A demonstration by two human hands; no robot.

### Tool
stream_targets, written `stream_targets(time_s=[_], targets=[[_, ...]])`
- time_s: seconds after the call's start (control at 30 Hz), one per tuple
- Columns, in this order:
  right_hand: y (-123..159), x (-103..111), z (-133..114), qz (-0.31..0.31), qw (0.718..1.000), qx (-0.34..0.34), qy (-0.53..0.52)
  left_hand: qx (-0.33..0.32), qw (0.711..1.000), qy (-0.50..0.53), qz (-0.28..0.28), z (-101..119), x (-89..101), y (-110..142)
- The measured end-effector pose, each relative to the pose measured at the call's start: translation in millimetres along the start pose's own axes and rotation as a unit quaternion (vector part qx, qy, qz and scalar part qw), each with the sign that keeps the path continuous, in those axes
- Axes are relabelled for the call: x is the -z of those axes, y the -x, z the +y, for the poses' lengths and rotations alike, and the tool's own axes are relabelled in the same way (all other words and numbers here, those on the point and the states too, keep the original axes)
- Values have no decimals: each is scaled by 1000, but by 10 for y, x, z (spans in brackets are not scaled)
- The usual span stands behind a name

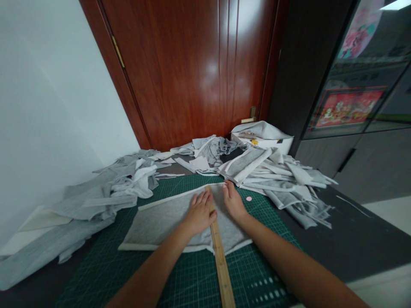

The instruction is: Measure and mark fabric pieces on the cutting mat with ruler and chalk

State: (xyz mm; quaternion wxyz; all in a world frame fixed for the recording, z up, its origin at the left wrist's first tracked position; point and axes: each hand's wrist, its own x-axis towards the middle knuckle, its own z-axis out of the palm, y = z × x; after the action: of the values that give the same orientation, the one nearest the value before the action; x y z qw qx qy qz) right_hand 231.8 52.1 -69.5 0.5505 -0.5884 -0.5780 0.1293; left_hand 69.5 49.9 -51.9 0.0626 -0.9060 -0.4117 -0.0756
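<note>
A light grey piece of fabric [160,222] with white edges lies spread on a green cutting mat [192,282]. Across it runs a long wooden ruler [221,265], its near end reaching the bottom of the view. My left hand [201,214] rests flat on the fabric beside the ruler, fingers stretched forward, with the fingertips and thumb touching the ruler's left edge. To the ruler's right, my right hand [234,202] has its fingers closed at the fabric's far edge; the fingertips are partly hidden. A small pink disc [248,199] lies on the mat right of that hand.
Piles of grey and white fabric flank the mat, one pile [128,184] along the left wall and another pile [276,175] at the right. A white box [282,145] stands behind the right pile, before a brown wooden door [180,77]. The dark tabletop [359,239] extends right.
</note>
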Motion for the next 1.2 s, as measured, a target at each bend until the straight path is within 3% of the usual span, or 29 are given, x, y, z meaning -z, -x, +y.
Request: stream_targets(time_s=[0.23,0.43,0.6,0.73,0.87,0.97,1.2], targets=[[12,0,2,-9,999,22,28,11,1000,1,-3,-90,18,92],[12,-27,32,-33,992,81,87,12,1000,2,-3,-107,-1,97],[160,72,39,-115,965,163,169,8,1000,4,0,-107,5,98],[359,333,31,-141,932,195,272,14,1000,13,-3,-89,18,100],[427,654,71,-106,915,145,361,18,1000,22,-3,-78,13,97],[408,761,89,-81,910,99,394,16,1000,22,-4,-80,5,92],[433,546,-137,-118,887,109,433,20,1000,19,-3,-79,7,87]])
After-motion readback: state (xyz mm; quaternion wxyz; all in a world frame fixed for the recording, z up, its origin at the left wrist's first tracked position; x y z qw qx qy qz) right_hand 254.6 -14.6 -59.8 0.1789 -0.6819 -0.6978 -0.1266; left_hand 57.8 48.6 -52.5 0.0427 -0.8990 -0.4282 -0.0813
